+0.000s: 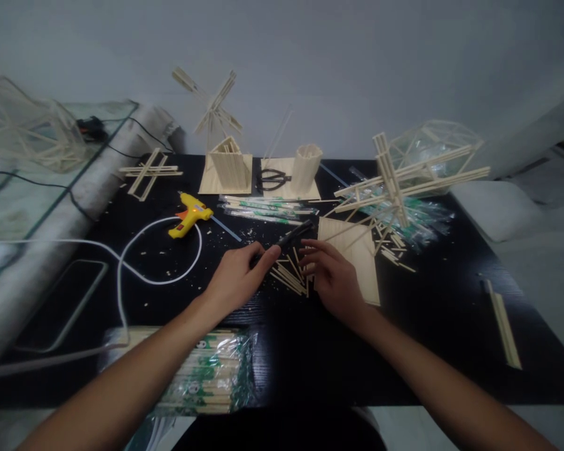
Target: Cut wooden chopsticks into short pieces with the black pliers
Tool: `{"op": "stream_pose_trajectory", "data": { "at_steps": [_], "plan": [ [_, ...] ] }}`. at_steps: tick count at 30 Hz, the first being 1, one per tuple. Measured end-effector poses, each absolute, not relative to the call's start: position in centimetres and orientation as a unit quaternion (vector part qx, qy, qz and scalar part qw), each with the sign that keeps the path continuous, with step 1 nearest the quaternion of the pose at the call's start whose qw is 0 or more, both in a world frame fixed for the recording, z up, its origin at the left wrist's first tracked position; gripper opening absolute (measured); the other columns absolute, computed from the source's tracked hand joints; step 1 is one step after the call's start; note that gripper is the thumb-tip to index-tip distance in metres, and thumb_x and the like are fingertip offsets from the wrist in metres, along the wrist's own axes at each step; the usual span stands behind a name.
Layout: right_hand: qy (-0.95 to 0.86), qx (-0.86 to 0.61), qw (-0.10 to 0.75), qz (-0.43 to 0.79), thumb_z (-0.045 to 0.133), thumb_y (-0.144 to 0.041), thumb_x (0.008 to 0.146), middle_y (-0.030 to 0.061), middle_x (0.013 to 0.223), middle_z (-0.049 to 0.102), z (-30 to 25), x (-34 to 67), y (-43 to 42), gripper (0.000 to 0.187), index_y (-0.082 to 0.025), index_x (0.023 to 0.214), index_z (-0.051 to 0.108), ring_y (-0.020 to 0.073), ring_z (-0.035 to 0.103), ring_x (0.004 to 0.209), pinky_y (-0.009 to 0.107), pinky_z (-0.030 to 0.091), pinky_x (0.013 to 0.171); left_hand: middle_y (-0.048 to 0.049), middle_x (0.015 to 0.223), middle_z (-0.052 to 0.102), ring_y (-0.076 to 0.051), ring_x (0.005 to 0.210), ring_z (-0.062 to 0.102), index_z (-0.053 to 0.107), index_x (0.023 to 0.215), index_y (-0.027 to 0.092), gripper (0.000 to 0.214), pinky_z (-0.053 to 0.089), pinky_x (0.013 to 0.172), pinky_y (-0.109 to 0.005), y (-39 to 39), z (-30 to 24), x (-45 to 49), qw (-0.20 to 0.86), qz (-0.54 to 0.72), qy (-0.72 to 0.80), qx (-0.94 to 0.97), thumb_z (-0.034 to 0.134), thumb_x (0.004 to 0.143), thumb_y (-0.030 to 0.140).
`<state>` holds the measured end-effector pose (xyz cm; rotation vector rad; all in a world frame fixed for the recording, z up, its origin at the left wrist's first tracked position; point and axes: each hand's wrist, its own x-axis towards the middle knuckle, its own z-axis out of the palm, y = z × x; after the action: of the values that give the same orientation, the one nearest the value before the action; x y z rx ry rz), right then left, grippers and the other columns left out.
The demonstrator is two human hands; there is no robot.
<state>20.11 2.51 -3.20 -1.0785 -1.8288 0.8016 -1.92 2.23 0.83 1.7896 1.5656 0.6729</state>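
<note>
Bare forearms (pixel 145 369), nearest the camera, reached from the bottom edge over a black table (pixel 319 369). Between the hands was a dark, slender tool (pixel 295 234), too blurred to name. The left hand (pixel 237 272) was closed around its near end, thumb on top. The right hand (pixel 331 275) was near the tool's far end, its fingers bent; whether they pinched anything could not be told. Loose short sticks (pixel 289 279) lay between the hands, and a flat wooden board (pixel 369 275) lay partly hidden by the right hand.

To the left lay a yellow glue gun (pixel 188 216) beside a looped white cord (pixel 157 283). Beyond the tool lay sticks in clear wrappers (pixel 263 210). Farther back stood a triangular stick tower (pixel 230 169), with crossed blades (pixel 214 109) rising behind it, and a rounded stick tower (pixel 306 172). On the right was a large cross of sticks (pixel 391 178). A wrapped pack of sticks (pixel 211 369) lay by the left forearm.
</note>
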Motion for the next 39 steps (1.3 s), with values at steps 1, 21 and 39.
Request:
{"op": "stream_pose_trajectory", "data": {
  "at_steps": [1, 21, 39],
  "plan": [
    [-0.747, -0.428, 0.414, 0.297, 0.045, -0.005, 0.09, 0.0106, 0.126, 0.066, -3.0, 20.0, 3.0, 0.029, -0.022, 0.092, 0.069, 0.022, 0.069, 0.107, 0.039, 0.064, 0.082, 0.0022, 0.062, 0.054, -0.016, 0.063, 0.052, 0.055, 0.069, 0.021, 0.053, 0.035, 0.061, -0.03, 2.2, 0.7, -2.0, 0.336, 0.273, 0.597, 0.675, 0.041, 0.098, 0.063],
    [-0.856, -0.509, 0.088, -0.015, 0.044, 0.001, 0.087, 0.0176, 0.095, 0.065, -3.8, 16.1, 11.9, 0.028, -0.009, 0.101, 0.066, 0.0263, 0.051, 0.082, 0.035, 0.033, 0.074, -0.0016, 0.058, 0.055, -0.013, 0.051, 0.053, 0.063, 0.07, 0.017, 0.07, 0.046, 0.051, -0.026, 3.8, 1.1, -2.1, 0.591, 0.58, 0.486, 0.281, 0.037, 0.087, 0.08],
    [-0.747, -0.501, 0.277, 0.339, 0.044, -0.02, 0.099, 0.0046, 0.086, 0.064, 0.4, 18.4, 4.9, 0.019, -0.019, 0.095, 0.062, 0.0186, 0.059, 0.077, 0.032, 0.046, 0.074, 0.0098, 0.054, 0.04, -0.005, 0.043, 0.036, 0.06, 0.081, 0.017, 0.037, 0.029, 0.041, -0.018, 4.3, 1.1, -2.6, 0.481, 0.658, 0.503, 0.287, 0.088, 0.067, 0.039]
  ]
}}
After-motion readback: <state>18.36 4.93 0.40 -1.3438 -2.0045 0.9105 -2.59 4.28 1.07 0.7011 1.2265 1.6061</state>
